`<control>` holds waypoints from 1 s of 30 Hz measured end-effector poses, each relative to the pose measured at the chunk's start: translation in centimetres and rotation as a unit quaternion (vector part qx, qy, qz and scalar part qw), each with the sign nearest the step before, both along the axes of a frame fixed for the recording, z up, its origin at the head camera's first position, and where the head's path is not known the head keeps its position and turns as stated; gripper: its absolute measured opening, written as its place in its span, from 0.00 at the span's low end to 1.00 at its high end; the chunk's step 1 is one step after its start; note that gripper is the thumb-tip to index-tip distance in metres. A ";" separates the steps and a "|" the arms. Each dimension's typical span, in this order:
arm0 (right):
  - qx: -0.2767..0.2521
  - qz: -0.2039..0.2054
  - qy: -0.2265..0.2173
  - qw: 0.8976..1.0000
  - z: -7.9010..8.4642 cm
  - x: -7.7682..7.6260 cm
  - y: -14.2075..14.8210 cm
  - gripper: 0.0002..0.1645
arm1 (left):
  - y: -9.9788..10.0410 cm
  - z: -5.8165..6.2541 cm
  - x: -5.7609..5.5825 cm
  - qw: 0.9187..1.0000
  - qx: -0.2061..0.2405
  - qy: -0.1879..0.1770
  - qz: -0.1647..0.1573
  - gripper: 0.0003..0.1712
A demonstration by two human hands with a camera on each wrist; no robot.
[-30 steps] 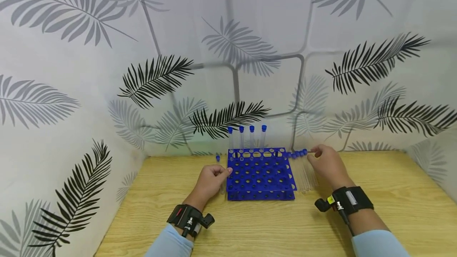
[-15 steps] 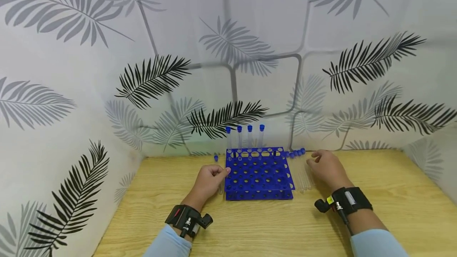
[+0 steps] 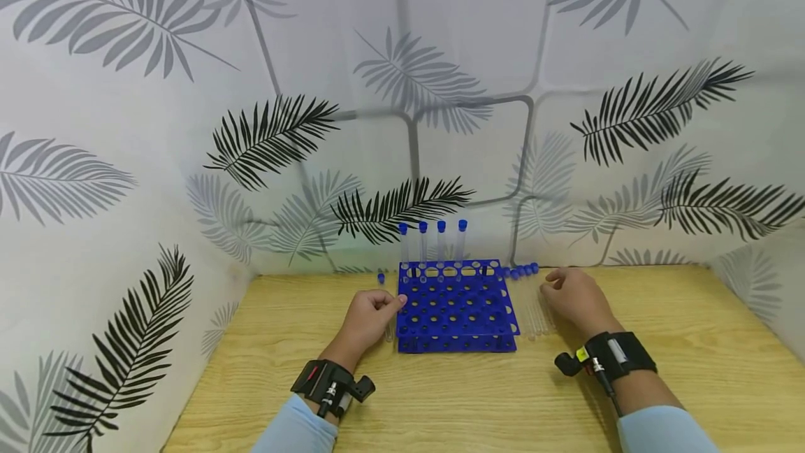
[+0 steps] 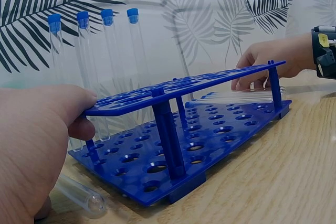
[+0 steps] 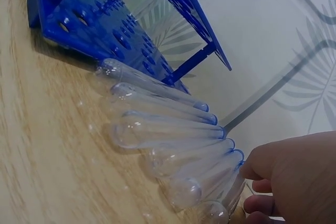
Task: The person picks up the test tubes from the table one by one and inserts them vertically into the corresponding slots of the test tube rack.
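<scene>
My left hand (image 3: pixel 371 314) grips the left edge of a blue test tube rack (image 4: pixel 173 177), thumb on top and a finger beneath the upper plate. Four capped test tubes (image 3: pixel 441 247) stand upright in its back row. A single test tube (image 4: pixel 79 195) lies under my left hand on the table. Right of the rack, several capped test tubes (image 5: pixel 168 132) lie side by side, caps toward the wall. My right hand (image 3: pixel 575 293) pinches the rightmost test tube (image 5: pixel 216 211) near its capped end, which the fingers hide.
The wooden table (image 3: pixel 465 404) ends at a wall covered with a leaf-patterned sheet (image 3: pixel 465 40). Black straps with small cameras sit on both wrists, the right wrist camera (image 3: pixel 569 362) close above the table.
My right hand has dropped slightly toward the table and its fingertips have drawn back from the neighbouring blue caps. The left hand keeps its grip on the test tube rack.
</scene>
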State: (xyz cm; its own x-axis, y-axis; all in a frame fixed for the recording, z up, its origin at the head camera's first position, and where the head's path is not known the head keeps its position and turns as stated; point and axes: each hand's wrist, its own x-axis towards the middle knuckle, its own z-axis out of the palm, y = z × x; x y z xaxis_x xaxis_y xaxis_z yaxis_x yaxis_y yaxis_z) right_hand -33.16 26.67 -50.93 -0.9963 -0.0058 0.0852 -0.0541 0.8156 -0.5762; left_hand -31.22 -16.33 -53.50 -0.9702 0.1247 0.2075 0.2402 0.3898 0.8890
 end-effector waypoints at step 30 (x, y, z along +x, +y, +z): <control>0.006 -0.042 -0.001 0.999 -0.2 0.2 0.2 0.30 | -0.1 0.1 0.1 1.000 0.006 -0.005 -0.007 0.21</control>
State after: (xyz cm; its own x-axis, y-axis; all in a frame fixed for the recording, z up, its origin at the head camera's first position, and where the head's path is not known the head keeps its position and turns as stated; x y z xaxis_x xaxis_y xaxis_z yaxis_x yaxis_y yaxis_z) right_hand -32.99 26.86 -51.12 -0.9935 0.0776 0.0828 0.0171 0.8237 -0.5667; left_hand -31.13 -16.44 -53.43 -0.9703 0.1360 0.2000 0.2374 0.3761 0.8957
